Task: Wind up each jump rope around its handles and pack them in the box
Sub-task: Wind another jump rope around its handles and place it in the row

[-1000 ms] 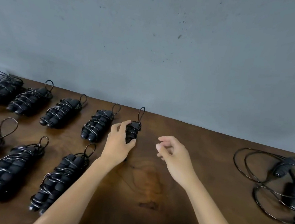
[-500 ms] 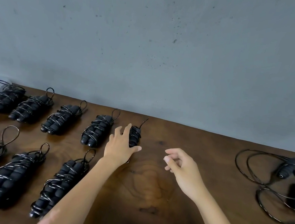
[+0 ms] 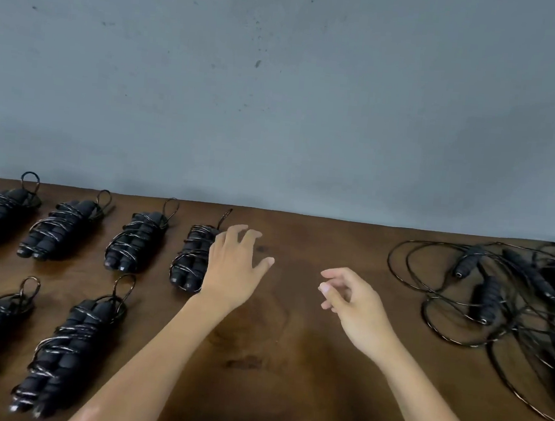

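1. Wound jump rope (image 3: 191, 258), newest in the back row: lies flat on the table (image 3: 289, 362), right end of that row, just right of the third bundle (image 3: 137, 240), its loop pointing at the wall (image 3: 279, 93).
2. Left hand (image 3: 234, 270): half a second ago draped over this bundle; now lifted off to its right edge, fingers (image 3: 250, 236) spread and relaxed, holding nothing.
3. Right hand (image 3: 355, 301): hovers well right of the bundle, fingers loosely curled, empty as before.
4. Meaning, as a judgement: this rope counts as wound and set down.
5. Loose ropes (image 3: 497, 290): tangled heap far right of the bundle, still unwound; probably next for the right hand.
6. Box: not in view, so packing not yet begun.
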Demonstrator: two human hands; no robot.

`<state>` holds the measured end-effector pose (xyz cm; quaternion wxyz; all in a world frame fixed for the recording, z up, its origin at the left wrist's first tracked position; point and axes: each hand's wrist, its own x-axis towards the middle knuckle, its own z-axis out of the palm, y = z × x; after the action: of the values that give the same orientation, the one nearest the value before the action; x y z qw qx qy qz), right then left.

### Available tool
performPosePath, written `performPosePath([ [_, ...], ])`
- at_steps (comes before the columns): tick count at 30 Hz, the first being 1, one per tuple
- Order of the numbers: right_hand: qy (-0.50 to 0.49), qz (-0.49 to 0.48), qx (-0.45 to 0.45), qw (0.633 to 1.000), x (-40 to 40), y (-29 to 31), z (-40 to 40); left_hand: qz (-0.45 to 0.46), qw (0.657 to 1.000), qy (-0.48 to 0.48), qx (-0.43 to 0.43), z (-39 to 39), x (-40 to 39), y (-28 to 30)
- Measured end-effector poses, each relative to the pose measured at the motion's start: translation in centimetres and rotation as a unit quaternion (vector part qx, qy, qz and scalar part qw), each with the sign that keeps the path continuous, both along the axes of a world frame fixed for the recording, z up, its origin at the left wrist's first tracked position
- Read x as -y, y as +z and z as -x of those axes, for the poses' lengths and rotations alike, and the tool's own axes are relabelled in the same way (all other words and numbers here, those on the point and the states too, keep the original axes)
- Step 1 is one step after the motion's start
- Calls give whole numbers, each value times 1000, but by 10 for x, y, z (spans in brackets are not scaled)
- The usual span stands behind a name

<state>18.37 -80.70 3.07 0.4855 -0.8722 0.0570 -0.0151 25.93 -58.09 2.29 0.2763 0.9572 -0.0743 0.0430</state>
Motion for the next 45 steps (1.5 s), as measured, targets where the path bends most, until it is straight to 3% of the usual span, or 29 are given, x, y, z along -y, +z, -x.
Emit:
performPosePath([
  [12,-137,42,-4,990,106,-3,35,13,985,-168,-37,20,123,15],
  [22,-235,85,-13,968,225,-24,41,27,971,-223,-87,27,239,10],
  [33,-214,162,-33,963,352,-36,30,34,973,-207,-102,13,366,-21],
  [45,-100,177,-55,978,389,-45,6,-57,975,-204,-64,2,431,-48],
])
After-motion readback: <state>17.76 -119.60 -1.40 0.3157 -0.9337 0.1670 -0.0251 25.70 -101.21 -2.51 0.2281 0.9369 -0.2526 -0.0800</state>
